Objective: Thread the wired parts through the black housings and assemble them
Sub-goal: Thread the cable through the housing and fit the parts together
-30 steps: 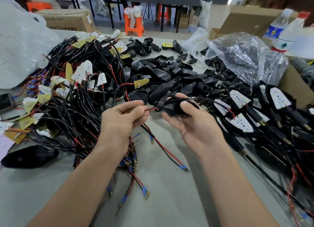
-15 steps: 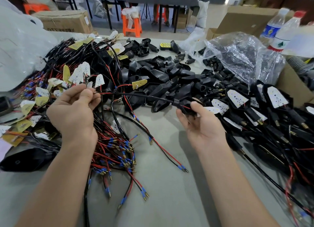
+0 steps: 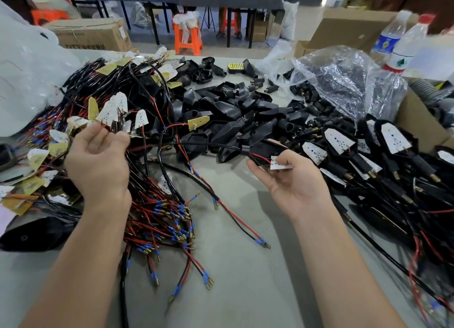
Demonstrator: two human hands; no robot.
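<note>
The right hand (image 3: 290, 178) lay palm up over the desk (image 3: 245, 291), its fingers curled under a black housing (image 3: 261, 149). Its thumb pinned a small white LED board (image 3: 280, 165) against the housing's near end. A short red wire (image 3: 259, 157) ran from inside the housing to that board. A black cable (image 3: 196, 144) left the housing's narrow end and ran toward the left hand, then looped down onto the desk before reaching it.

The left hand (image 3: 98, 163) hovered with its back to the camera, the fingers loosely curled and nothing plainly gripped. It was over the bundle of wired parts (image 3: 157, 219), whose red and black leads with blue-sleeved tips fanned out below its wrist. More white and yellow boards lay just beyond its fingertips.

Beyond the gap between the two hands sat a heap of empty housings (image 3: 231, 111). To the outer side of the right hand lay assembled units (image 3: 393, 141) with boards seated in them. Farther beyond that hand were a crumpled plastic bag (image 3: 344, 82) and two bottles (image 3: 403, 47).
</note>
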